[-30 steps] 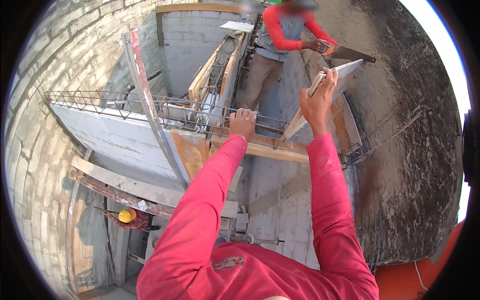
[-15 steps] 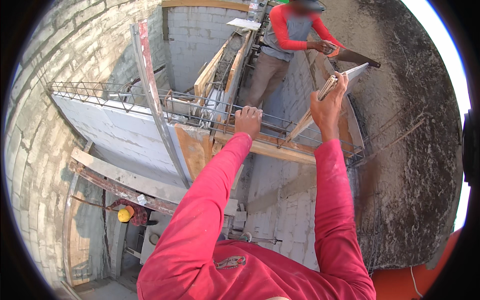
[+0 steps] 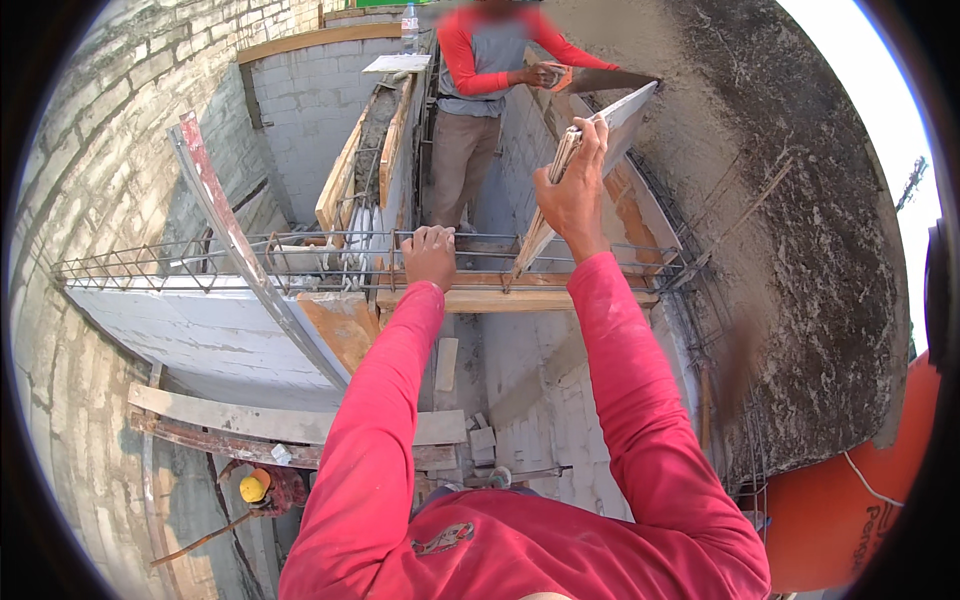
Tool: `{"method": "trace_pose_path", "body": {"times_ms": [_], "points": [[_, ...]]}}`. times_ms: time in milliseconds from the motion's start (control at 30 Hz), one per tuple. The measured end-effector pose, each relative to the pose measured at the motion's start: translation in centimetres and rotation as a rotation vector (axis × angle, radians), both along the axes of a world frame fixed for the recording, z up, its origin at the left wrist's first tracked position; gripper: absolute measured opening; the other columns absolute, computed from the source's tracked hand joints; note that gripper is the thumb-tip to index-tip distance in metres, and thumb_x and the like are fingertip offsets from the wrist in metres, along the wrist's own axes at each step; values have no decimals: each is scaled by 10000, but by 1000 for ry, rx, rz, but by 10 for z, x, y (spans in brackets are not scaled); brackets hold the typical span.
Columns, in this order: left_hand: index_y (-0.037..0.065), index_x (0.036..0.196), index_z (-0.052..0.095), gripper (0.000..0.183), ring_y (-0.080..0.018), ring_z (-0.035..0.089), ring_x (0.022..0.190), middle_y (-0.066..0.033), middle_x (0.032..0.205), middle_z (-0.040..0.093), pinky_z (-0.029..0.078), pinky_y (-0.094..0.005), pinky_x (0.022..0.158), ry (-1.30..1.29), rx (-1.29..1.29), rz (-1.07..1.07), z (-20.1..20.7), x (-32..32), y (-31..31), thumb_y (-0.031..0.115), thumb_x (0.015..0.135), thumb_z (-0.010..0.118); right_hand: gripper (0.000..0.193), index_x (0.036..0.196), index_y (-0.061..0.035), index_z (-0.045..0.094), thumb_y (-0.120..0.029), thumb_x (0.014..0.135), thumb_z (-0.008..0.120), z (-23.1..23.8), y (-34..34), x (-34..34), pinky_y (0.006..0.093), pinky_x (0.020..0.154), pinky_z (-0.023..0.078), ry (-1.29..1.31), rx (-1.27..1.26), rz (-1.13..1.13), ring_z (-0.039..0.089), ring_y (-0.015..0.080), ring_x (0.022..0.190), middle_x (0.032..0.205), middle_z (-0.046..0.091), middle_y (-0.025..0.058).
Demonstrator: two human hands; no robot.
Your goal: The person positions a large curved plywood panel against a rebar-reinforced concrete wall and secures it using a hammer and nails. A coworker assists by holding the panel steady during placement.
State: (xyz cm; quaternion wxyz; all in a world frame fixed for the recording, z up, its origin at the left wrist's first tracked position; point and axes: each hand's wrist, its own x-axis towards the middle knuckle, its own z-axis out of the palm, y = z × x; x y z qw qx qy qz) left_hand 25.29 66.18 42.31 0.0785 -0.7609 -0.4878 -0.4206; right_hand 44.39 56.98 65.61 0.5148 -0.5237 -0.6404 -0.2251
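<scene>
Both hands' grip shows plainly: the right hand [image 3: 572, 195] is closed around the upper edge of a tilted board [image 3: 590, 150], and the left hand [image 3: 430, 255] is curled shut over the top bars of a steel rebar cage [image 3: 200, 262]. A rough concrete wall [image 3: 800, 230] fills the right side, and block walls [image 3: 300, 100] close the pit on the left and far end. That rebar cage runs level across the view, with a white panel [image 3: 190, 335] below it and a timber plank [image 3: 500, 300] just under the left hand. A slanted metal beam [image 3: 225, 230] crosses the cage. The board leans from the plank up toward a second person [image 3: 480, 100] standing beyond, who holds a hand saw [image 3: 600, 80]. Far below, someone in a yellow hard hat [image 3: 252, 488] stands on the floor.
</scene>
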Motion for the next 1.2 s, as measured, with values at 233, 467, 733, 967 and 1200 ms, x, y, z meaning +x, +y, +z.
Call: {"method": "trace_pose_path", "body": {"times_ms": [233,467,733,967,1200], "points": [[197,1250,714,262,-208,571,1266,41,1242,693,395,-462,1066,12,-34,-11,2,0,-4,266,1082,525,880,1534,-67,293,3,794,763,2,-1,-1,552,1157,441,-2,-7,9,316,560,1501,1653,174,346],[199,1240,718,238,-214,565,1260,49,1237,687,395,-462,1056,7,11,-4,-5,0,3,271,1054,588,898,1544,-115,295,-33,788,772,1,-1,-1,563,1209,363,89,-64,52,269,538,1537,1650,206,336],[221,1252,720,243,-215,562,1270,55,1257,688,385,-461,1070,33,-22,2,-6,0,2,275,1060,581,851,1530,-102,312,-41,796,739,0,3,0,580,1114,473,22,-47,3,351,572,1474,1675,176,325],[226,1261,715,252,-208,557,1286,60,1273,684,378,-465,1076,61,-39,26,-4,0,1,289,1072,560,873,1526,-121,330,-52,774,769,-3,6,2,582,1151,435,58,-8,55,340,586,1469,1653,213,331],[227,1274,714,277,-211,562,1287,51,1261,694,374,-469,1081,74,-46,28,-6,0,5,309,1088,525,875,1519,-139,336,-71,776,791,-3,5,2,580,1158,430,83,-25,49,328,565,1483,1650,226,315]]}}
